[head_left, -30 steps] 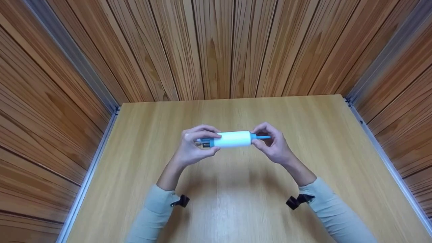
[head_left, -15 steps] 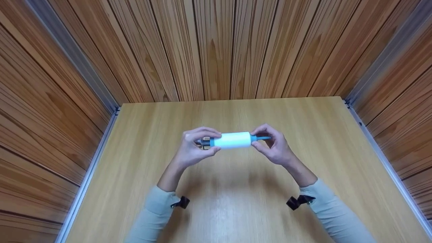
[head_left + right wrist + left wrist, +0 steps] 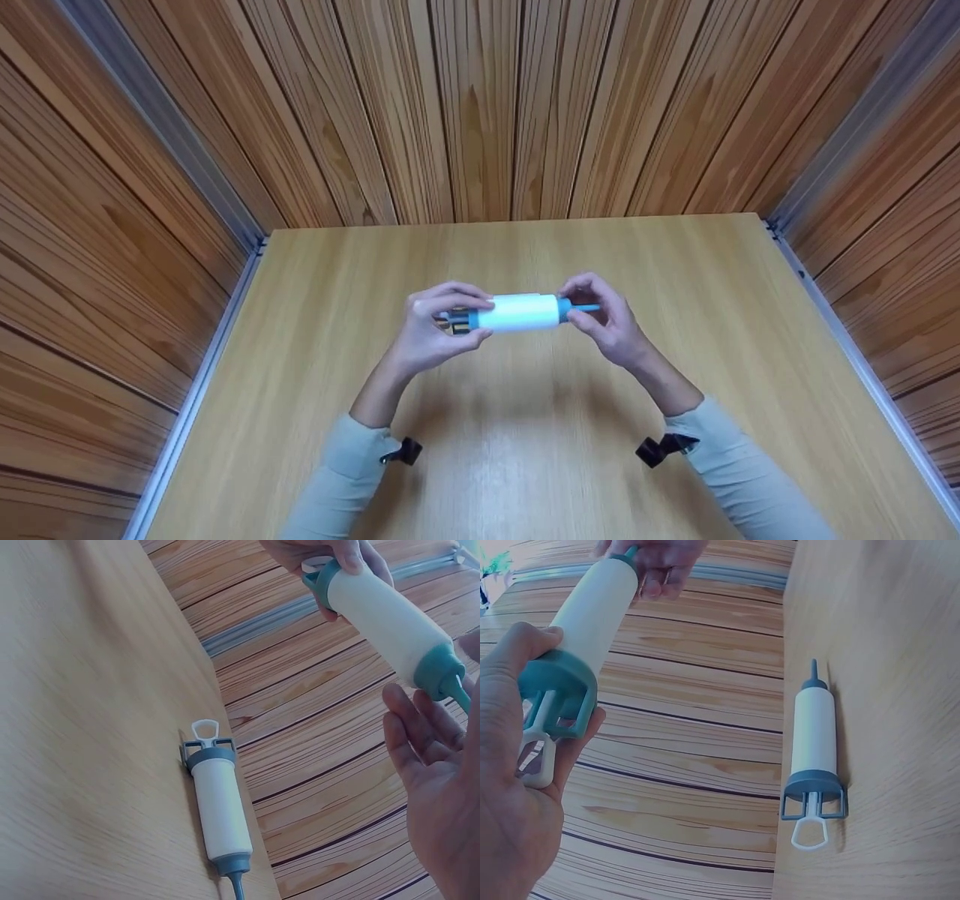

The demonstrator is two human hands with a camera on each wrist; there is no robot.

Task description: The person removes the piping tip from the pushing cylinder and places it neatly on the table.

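Observation:
Above the table my hands hold a large plastic syringe (image 3: 521, 312) level, its white barrel lying left to right. My left hand (image 3: 427, 326) grips the plunger end, fingers above and thumb below the barrel. In the left wrist view, a teal collar (image 3: 562, 686) and a white loop handle (image 3: 540, 761) sit inside that hand. At the other end, the fingers and thumb of my right hand (image 3: 615, 326) are around the teal nozzle cap (image 3: 439, 669). A second, similar syringe (image 3: 814, 731) lies on the table in both wrist views; in the head view the held one mostly hides it.
The wooden table (image 3: 315, 420) ends at a plank wall (image 3: 480, 112) behind, with metal rails (image 3: 187, 382) along its sides. Each sleeve carries a small black wrist camera (image 3: 405, 450).
My right thumb and fingers have shifted slightly outward along the nozzle cap, showing more of it. The syringe has rolled a little, while my left hand stays nearly in place.

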